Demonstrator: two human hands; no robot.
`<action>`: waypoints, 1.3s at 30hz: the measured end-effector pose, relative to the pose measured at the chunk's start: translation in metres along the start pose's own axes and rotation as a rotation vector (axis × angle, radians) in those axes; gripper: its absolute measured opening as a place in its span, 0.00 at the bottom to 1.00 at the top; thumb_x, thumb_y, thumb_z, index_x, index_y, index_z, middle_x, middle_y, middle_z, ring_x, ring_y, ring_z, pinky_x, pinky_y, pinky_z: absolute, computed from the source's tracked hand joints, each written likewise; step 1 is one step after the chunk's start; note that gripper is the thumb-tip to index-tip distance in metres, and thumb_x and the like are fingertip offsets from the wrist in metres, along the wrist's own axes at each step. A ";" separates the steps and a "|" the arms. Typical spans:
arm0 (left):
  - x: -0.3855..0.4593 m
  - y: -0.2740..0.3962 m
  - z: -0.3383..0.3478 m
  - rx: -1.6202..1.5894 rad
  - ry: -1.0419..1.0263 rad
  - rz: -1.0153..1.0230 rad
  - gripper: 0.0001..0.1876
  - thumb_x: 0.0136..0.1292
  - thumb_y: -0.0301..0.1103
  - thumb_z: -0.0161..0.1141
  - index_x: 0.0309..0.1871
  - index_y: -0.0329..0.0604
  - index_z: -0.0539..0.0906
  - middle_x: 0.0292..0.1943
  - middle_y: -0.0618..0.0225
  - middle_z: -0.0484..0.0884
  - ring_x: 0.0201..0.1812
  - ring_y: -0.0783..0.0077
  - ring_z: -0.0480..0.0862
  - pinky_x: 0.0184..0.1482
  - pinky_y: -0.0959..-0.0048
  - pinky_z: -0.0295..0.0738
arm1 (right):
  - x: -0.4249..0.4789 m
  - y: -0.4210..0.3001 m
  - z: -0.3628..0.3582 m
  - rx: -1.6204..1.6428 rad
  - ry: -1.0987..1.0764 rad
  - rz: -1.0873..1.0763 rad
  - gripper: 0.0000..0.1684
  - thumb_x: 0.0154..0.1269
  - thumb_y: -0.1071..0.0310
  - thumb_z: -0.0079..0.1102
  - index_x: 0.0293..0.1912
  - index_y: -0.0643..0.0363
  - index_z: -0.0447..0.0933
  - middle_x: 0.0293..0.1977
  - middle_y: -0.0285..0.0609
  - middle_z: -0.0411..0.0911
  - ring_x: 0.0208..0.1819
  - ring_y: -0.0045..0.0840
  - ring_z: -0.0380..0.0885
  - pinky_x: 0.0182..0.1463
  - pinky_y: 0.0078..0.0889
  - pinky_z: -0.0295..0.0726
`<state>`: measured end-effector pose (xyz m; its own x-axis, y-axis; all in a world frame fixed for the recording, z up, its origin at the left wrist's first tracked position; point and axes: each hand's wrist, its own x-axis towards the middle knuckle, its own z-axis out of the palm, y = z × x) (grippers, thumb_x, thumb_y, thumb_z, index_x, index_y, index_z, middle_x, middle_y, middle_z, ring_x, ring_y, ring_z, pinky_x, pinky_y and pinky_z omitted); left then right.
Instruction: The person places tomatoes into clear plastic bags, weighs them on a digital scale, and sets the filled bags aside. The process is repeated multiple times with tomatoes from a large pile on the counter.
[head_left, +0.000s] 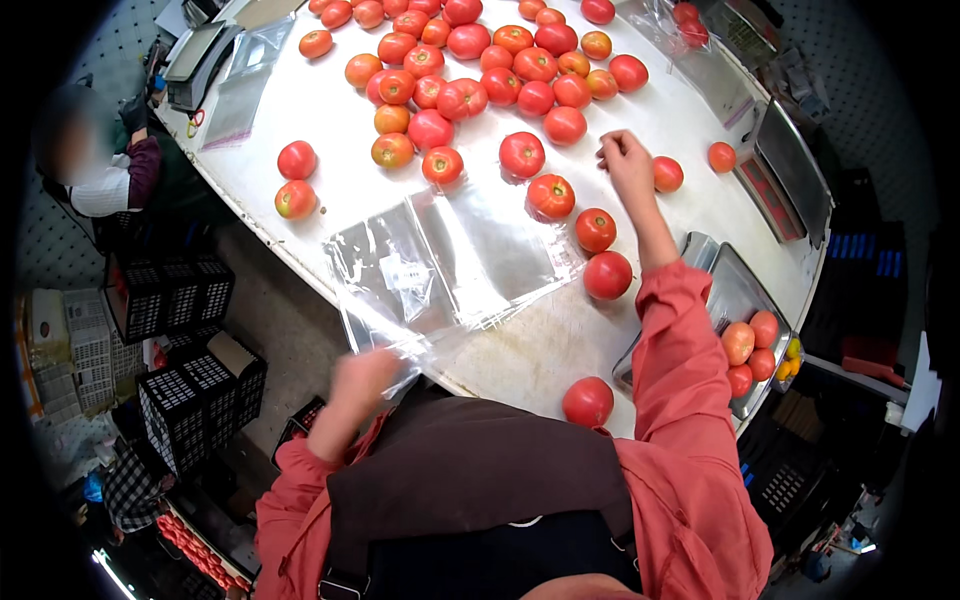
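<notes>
My left hand (363, 381), blurred, grips the near edge of a clear plastic bag (409, 346) at the table's front edge. That bag lies against a stack of flat clear bags (491, 251). Over the white tabletop, my right hand (627, 159) has its fingers curled together, and I see nothing in them. It is between a red tomato (667, 174) on its right and a tomato (523, 154) on its left. A line of tomatoes, among them one orange-red tomato (596, 229), runs down beside my right forearm. One large tomato (588, 401) sits close to my apron.
Many tomatoes (463, 99) cover the far part of the table (247, 161). At right, a metal scale tray (724, 281) holds several tomatoes; another scale (787, 172) stands beyond. More bags (247, 82) lie at left. A person (112, 161) sits there near black crates (202, 405).
</notes>
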<state>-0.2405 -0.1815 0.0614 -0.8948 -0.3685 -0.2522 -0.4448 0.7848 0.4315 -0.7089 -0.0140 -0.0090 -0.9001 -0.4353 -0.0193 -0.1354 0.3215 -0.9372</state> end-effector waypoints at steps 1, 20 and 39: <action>0.003 -0.023 -0.017 -0.059 0.358 -0.118 0.10 0.72 0.36 0.53 0.34 0.41 0.76 0.28 0.57 0.81 0.27 0.54 0.81 0.30 0.61 0.76 | 0.020 0.015 -0.007 -0.065 0.037 -0.004 0.13 0.70 0.65 0.56 0.43 0.66 0.78 0.28 0.43 0.82 0.28 0.23 0.82 0.36 0.28 0.81; -0.023 0.018 -0.015 -0.644 0.129 -0.294 0.14 0.68 0.30 0.62 0.25 0.38 0.73 0.20 0.63 0.76 0.16 0.67 0.76 0.21 0.68 0.69 | 0.086 -0.011 0.111 -0.571 -0.049 -0.157 0.39 0.51 0.65 0.73 0.61 0.57 0.66 0.58 0.46 0.69 0.57 0.42 0.73 0.57 0.46 0.75; -0.020 0.111 -0.042 -0.836 0.500 -0.084 0.14 0.77 0.29 0.49 0.56 0.31 0.80 0.19 0.77 0.70 0.18 0.89 0.65 0.22 0.85 0.59 | -0.187 0.000 -0.269 -1.113 0.214 0.056 0.38 0.53 0.57 0.71 0.61 0.58 0.69 0.50 0.57 0.78 0.53 0.52 0.76 0.58 0.47 0.75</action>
<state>-0.2734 -0.1079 0.1502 -0.6865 -0.7271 0.0031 -0.2193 0.2110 0.9526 -0.6520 0.2936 0.0886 -0.9543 -0.2786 0.1085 -0.2897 0.9514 -0.1046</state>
